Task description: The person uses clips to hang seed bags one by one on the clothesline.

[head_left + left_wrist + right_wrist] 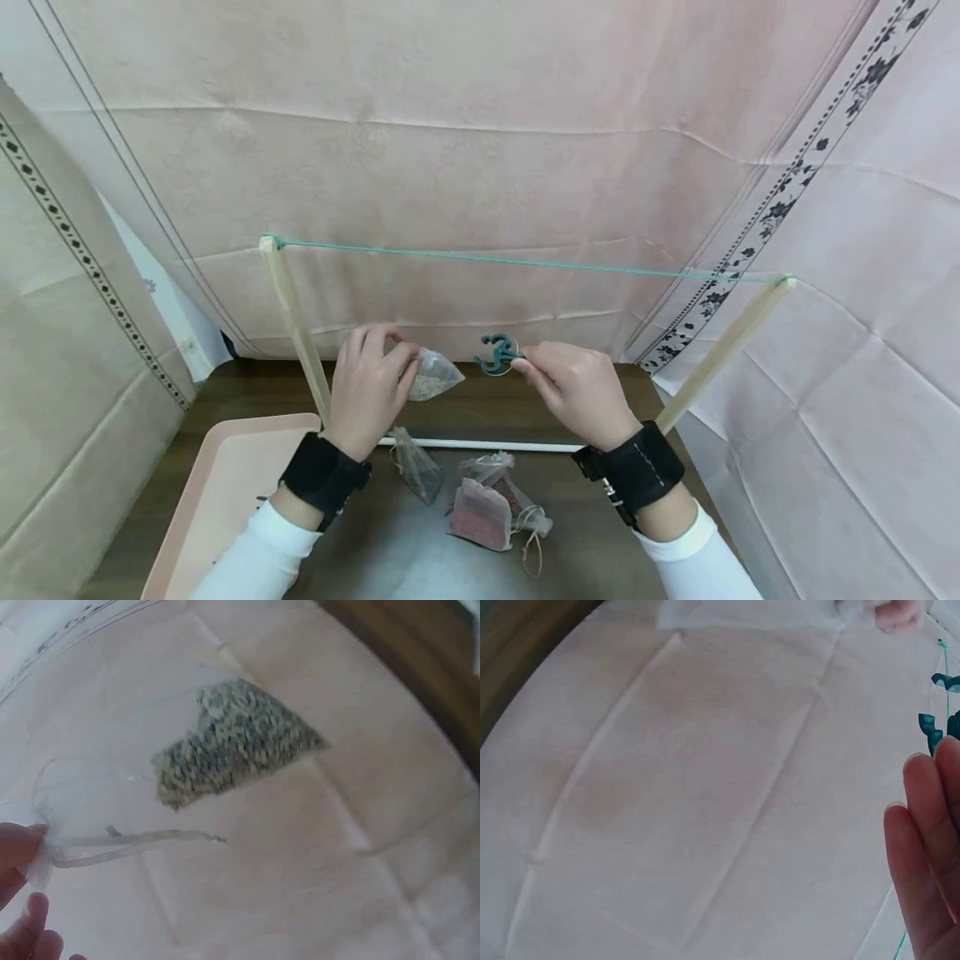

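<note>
- Left-hand grip (367, 379): fingertips closed to a pinch on the gathered neck of a clear drawstring pouch filled with grey-green pellets (435, 377).
- Pouch vs grip: filled end sits away from the fingertips, on the side facing the right hand. Pale drawstring ends (139, 840) stick out from the pinch, alongside the pouch.
- Right-hand grip (577, 387): thumb and index pinched on one end of a teal plastic clip with a ring (495, 354); other fingertips straight in the right wrist view.
- Clip vs grip: body projects past the fingertips toward the pouch. Clip and pouch near each other, gap between.
- Teal string (480, 257) spans two pale wooden posts, above both hands in the head view.
- Lower down, on the brown wood bench (247, 387): grey translucent pouch (417, 471) near the left wrist; pink-filled sheer pouch (480, 517) touching a dark-red-filled one.
</note>
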### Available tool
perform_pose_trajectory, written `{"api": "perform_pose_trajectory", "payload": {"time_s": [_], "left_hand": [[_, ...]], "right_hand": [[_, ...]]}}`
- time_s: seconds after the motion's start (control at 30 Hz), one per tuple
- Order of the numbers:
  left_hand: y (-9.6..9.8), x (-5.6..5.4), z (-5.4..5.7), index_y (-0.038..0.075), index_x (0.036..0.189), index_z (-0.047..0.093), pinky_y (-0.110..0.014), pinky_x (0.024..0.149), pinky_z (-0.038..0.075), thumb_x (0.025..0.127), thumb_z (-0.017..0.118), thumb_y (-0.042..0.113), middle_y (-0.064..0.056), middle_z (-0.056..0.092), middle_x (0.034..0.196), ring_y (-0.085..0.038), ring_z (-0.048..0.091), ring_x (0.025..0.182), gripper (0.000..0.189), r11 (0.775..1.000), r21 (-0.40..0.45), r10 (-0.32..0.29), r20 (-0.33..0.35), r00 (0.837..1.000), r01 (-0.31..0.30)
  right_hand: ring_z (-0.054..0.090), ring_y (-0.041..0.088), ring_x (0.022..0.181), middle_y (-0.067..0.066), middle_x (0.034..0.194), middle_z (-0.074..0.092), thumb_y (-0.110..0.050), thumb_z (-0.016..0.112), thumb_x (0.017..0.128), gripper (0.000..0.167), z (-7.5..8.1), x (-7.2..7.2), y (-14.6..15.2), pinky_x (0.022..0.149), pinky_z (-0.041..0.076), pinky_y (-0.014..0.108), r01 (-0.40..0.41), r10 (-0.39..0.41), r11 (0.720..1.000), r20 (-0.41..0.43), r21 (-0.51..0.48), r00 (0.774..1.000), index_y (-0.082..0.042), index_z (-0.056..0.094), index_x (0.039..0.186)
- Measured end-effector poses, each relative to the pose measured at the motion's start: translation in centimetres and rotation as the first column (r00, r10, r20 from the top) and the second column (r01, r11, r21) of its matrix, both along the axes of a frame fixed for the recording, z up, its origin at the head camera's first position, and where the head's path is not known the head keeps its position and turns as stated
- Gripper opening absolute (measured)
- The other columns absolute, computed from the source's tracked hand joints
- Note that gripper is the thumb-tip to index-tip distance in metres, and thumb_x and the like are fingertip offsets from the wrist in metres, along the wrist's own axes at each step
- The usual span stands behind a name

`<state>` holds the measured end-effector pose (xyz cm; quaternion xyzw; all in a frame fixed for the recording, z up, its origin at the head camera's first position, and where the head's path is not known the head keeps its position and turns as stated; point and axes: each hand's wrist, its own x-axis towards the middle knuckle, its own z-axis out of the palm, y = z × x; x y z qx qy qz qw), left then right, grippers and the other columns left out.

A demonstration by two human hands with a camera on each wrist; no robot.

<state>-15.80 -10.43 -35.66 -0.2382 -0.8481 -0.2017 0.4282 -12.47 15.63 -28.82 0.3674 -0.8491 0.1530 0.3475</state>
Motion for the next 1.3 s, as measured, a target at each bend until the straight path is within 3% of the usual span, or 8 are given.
{"api": "perform_pose_trajectory", "payload": {"time_s": [0.23,0.43,0.63,0.87,1.1,1.3], "left_hand": [[0.8,-0.5,3.3,0.010,0.084,0.068,-0.044,0.083,0.032,0.082,0.063,0.018,-0.011,0.049,0.107,-0.033,0.040,0.100,0.010,1.000,-0.024,0.003,-0.095,0.995,-0.005],[1.0,-0.8,5.9,0.010,0.084,0.067,-0.047,0.084,0.030,0.084,0.062,0.017,-0.016,0.042,0.120,-0.037,0.034,0.107,0.009,1.000,-0.028,-0.012,-0.199,0.980,0.006],[1.1,-1.2,8.0,0.010,0.085,0.068,-0.048,0.089,0.027,0.085,0.060,0.019,-0.015,0.040,0.127,-0.036,0.031,0.115,0.012,0.998,-0.070,-0.023,-0.217,0.976,0.008],[1.3,-1.8,9.6,0.011,0.086,0.069,-0.048,0.091,0.026,0.086,0.061,0.021,-0.011,0.044,0.126,-0.032,0.032,0.118,0.012,0.994,-0.111,-0.021,-0.208,0.978,-0.003],[1.8,-2.5,10.5,0.015,0.087,0.069,-0.046,0.088,0.031,0.084,0.063,0.020,-0.004,0.060,0.105,-0.026,0.046,0.107,0.008,0.993,-0.117,-0.061,-0.219,0.974,0.036],[2.1,-2.8,11.0,0.015,0.088,0.069,-0.042,0.085,0.034,0.086,0.060,0.021,-0.001,0.063,0.094,-0.022,0.050,0.098,0.011,0.991,-0.128,-0.066,-0.227,0.972,0.038]], "right_hand": [[0.050,0.005,0.056,-0.008,0.065,0.056,-0.027,0.057,0.088,0.018,2.2,-0.4,-0.5,0.049,0.041,0.024,0.007,-0.005,0.999,-0.039,0.051,0.999,-0.017,0.060,0.074],[0.040,0.005,0.049,-0.009,0.057,0.046,-0.025,0.057,0.088,0.019,4.4,-1.1,-1.6,0.043,0.034,0.021,-0.027,0.034,0.996,-0.081,0.081,0.996,-0.015,0.060,0.072],[0.037,0.005,0.047,-0.007,0.053,0.037,-0.024,0.061,0.085,0.017,6.1,-1.9,-2.4,0.040,0.028,0.021,-0.040,0.059,0.992,-0.163,0.122,0.985,-0.014,0.059,0.071],[0.043,0.007,0.048,-0.005,0.056,0.046,-0.026,0.062,0.084,0.015,7.6,-2.4,-2.9,0.040,0.032,0.022,0.009,0.040,0.981,-0.244,0.194,0.969,-0.012,0.065,0.079],[0.044,0.008,0.048,-0.003,0.058,0.049,-0.026,0.064,0.082,0.015,8.5,-2.8,-2.7,0.040,0.033,0.022,0.041,0.023,0.975,-0.283,0.219,0.959,-0.011,0.066,0.080],[0.046,0.009,0.049,-0.003,0.059,0.051,-0.027,0.062,0.084,0.018,9.3,-3.5,-2.6,0.041,0.034,0.022,0.068,0.011,0.965,-0.297,0.253,0.955,-0.010,0.066,0.081]]}}
